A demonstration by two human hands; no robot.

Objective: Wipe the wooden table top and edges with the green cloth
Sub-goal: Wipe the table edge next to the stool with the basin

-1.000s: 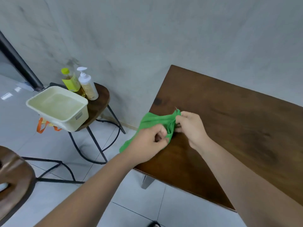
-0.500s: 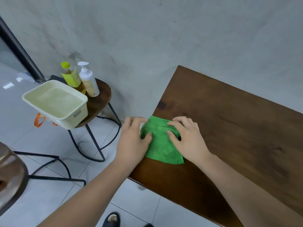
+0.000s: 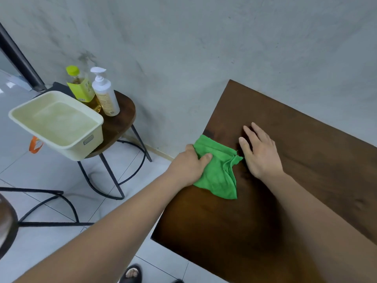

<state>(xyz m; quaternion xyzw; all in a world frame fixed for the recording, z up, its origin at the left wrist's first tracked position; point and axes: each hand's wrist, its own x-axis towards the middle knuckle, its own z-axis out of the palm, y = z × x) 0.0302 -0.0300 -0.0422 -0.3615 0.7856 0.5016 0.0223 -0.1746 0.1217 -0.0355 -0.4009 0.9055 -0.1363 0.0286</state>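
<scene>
- Stool seat point(image 3: 6, 225), dark wood, far left edge, only partly in view; black metal frame point(image 3: 40, 201) beside it on the tiled floor point(image 3: 51, 176).
- Tub point(image 3: 81, 146), cream plastic, rectangular, filled with cloudy water; it sits on the near side of a round stool and overhangs it to the left. Orange strap point(image 3: 34, 144) shows under its left end.
- Yellow bottle point(image 3: 80, 86), yellow cap and label, upright behind the tub.
- Pump bottle point(image 3: 105, 97), white, upright, just beside the yellow bottle on its right.
- Round stool point(image 3: 122, 119), dark wooden top, black wire legs, standing against the grey wall point(image 3: 183, 48).
- Foot point(image 3: 132, 273) in a black sandal, bottom edge, on the floor.
- Left hand point(image 3: 188, 166), at the bench's left edge. Grip pinching the cloth: thumb on top, fingers wrapped down over the edge and out of sight.
- Green cloth point(image 3: 220, 176), crumpled, lying on the bench top at its left edge, between the two hands.
- Right hand point(image 3: 259, 152), palm down on the bench top, grip spread flat with fingers straight, just beside the cloth's right corner; contact with it cannot be told.
- Bench point(image 3: 306, 180), dark brown wood, far side against the wall.
</scene>
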